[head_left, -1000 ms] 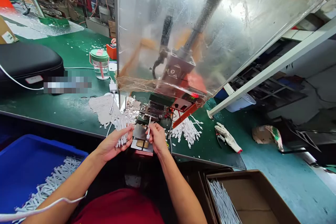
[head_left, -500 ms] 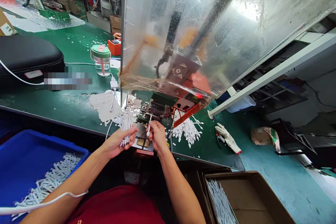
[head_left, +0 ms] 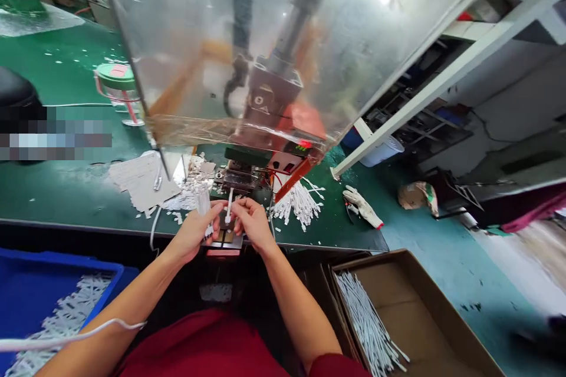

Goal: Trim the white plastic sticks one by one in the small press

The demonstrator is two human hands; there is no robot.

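My left hand (head_left: 197,230) is closed round a bundle of short white cables (head_left: 203,203), which stand roughly upright in it. My right hand (head_left: 253,224) has its fingers pinched at a single short white cable (head_left: 229,206) with a thicker connector-like end towards me. That cable's far end reaches the dark jaw area of a small press machine (head_left: 241,178). Both hands are close together in front of the press, with the left thumb near the single cable. A cloudy clear guard (head_left: 186,70) hangs over the machine.
A pile of white cables (head_left: 298,203) lies right of the press, with a glove (head_left: 363,207) beyond. Paper scraps (head_left: 144,179) and a lidded jar (head_left: 119,88) are left. A blue bin (head_left: 57,268) and a cardboard box (head_left: 424,306) stand below the table edge.
The view has swung to the right. My right hand has brought the single cable forward to the press jaws. The left hand still holds its bundle.
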